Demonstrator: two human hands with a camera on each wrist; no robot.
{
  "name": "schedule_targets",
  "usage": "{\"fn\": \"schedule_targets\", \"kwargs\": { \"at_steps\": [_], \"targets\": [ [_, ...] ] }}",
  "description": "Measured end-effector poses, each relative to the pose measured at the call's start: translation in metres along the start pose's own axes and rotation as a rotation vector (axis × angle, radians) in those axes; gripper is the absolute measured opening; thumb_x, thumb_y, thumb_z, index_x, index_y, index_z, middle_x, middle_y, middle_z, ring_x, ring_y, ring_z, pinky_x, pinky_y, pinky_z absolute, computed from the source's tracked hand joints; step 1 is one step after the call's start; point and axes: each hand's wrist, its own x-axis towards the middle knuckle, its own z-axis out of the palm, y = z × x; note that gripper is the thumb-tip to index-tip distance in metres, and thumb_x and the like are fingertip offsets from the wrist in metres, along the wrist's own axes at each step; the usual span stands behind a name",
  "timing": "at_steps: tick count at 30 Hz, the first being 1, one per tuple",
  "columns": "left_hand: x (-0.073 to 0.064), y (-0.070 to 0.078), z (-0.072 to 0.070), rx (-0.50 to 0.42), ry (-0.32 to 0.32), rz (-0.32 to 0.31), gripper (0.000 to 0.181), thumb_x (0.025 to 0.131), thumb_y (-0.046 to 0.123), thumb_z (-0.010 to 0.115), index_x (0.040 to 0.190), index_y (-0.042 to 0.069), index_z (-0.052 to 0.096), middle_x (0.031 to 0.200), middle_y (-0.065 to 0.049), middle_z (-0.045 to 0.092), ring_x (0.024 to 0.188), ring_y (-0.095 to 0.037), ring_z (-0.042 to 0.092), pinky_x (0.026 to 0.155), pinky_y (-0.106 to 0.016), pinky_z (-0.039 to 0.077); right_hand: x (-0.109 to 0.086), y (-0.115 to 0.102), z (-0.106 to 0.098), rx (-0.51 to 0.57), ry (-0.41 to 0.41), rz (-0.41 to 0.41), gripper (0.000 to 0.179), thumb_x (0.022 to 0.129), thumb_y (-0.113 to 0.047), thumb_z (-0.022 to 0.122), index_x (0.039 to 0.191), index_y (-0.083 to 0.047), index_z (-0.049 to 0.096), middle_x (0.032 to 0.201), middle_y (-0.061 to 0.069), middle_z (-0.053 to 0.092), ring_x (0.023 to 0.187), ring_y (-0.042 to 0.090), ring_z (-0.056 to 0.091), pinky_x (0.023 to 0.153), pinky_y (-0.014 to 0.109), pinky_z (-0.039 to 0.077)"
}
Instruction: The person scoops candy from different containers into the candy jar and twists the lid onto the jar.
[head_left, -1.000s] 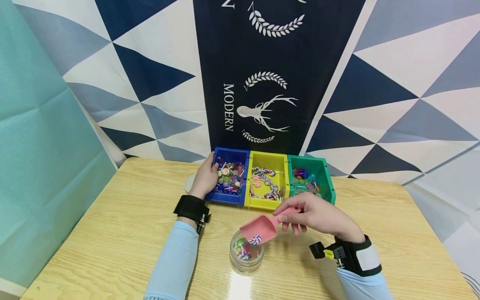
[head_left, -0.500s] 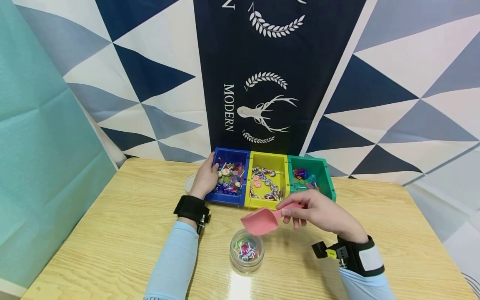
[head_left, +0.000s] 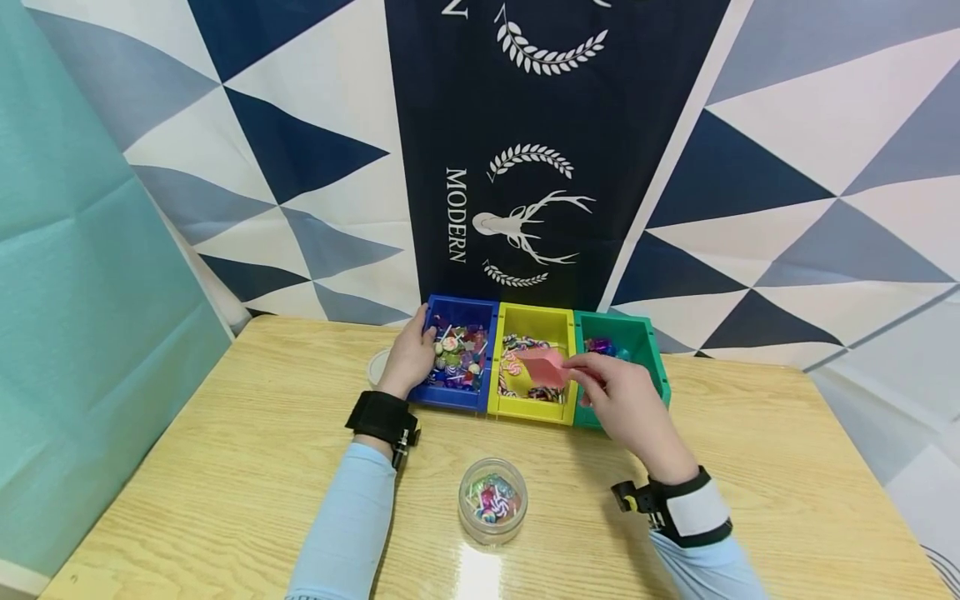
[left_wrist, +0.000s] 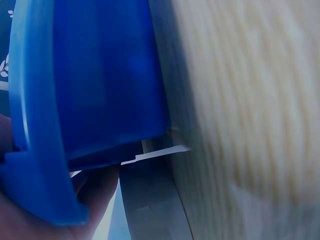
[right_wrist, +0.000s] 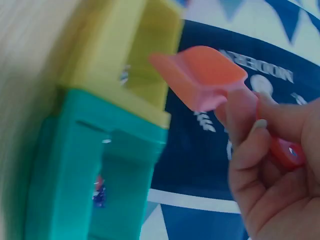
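Note:
My right hand (head_left: pixel 626 404) grips the handle of a small pink scoop (head_left: pixel 545 367). The scoop hangs over the yellow bin (head_left: pixel 528 408), which holds striped swirl candy pieces (head_left: pixel 513 365). From the right wrist view, thumb and fingers wrap the handle, and no candy shows in the scoop (right_wrist: pixel 212 67). At the left, my left hand (head_left: pixel 408 357) holds the side wall of the blue bin (head_left: pixel 457 397), its thumb over the rim. In the left wrist view fingers lie against the blue bin (left_wrist: pixel 105 90). A clear round jar (head_left: pixel 492 533) with mixed candy charms stands in front of the bins.
The green bin (head_left: pixel 637 337) joins the yellow one on the right, partly hidden by my right hand. A white round lid (head_left: pixel 377 367) lies beside the blue bin. Behind the bins rises a patterned cloth wall (head_left: pixel 525 108). Wooden tabletop (head_left: pixel 247 467) surrounds everything.
The scoop tipped its striped swirl candy into the jar. My right hand then carried the scoop away from the jar, up over the yellow bin. The left hand stayed on the blue bin.

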Motion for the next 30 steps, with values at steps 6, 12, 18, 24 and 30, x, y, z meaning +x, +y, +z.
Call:
{"fn": "schedule_targets", "kwargs": {
  "at_steps": [6,12,18,24,30],
  "targets": [
    [-0.001,0.001,0.000,-0.003,0.000,-0.005,0.054,0.110,0.018,0.036,0.161,0.014,0.018,0.162,-0.014,0.027,0.146,-0.031,0.028,0.120,-0.044,0.026,0.002,0.002,0.010,-0.095,0.012,-0.074,0.014,0.093,0.004,0.066,0.102,-0.006,0.072,0.087,0.008,0.064,0.072,0.018,0.055,0.070,0.033,0.058],
    [-0.001,0.002,0.000,-0.001,-0.001,0.000,0.054,0.110,0.018,0.036,0.161,0.013,0.017,0.162,-0.014,0.027,0.146,-0.032,0.028,0.120,-0.044,0.026,0.000,-0.004,0.003,-0.063,-0.022,-0.103,0.014,0.092,0.000,0.069,0.104,-0.008,0.067,0.090,0.005,0.067,0.073,0.016,0.060,0.068,0.032,0.060],
    [-0.001,0.001,0.000,0.008,0.003,0.001,0.054,0.110,0.018,0.035,0.161,0.013,0.017,0.161,-0.014,0.027,0.146,-0.032,0.029,0.119,-0.044,0.028,0.002,-0.003,0.010,-0.075,-0.072,-0.094,0.018,0.091,-0.001,0.071,0.105,-0.007,0.059,0.089,0.004,0.065,0.074,0.017,0.060,0.072,0.035,0.061],
    [0.000,0.001,0.000,0.010,0.002,-0.004,0.054,0.110,0.019,0.035,0.161,0.014,0.017,0.162,-0.014,0.027,0.146,-0.032,0.029,0.120,-0.045,0.027,0.006,0.008,0.029,-0.135,-0.075,-0.066,0.011,0.093,0.000,0.068,0.099,-0.009,0.063,0.087,0.003,0.065,0.073,0.017,0.057,0.073,0.034,0.060],
    [0.000,0.002,0.001,0.010,-0.001,0.002,0.054,0.110,0.018,0.035,0.161,0.012,0.018,0.162,-0.014,0.027,0.146,-0.031,0.028,0.120,-0.045,0.026,0.007,0.016,0.032,-0.156,0.003,-0.054,0.009,0.094,0.001,0.067,0.099,-0.007,0.069,0.093,0.006,0.069,0.079,0.021,0.060,0.076,0.039,0.060]
  ]
}}
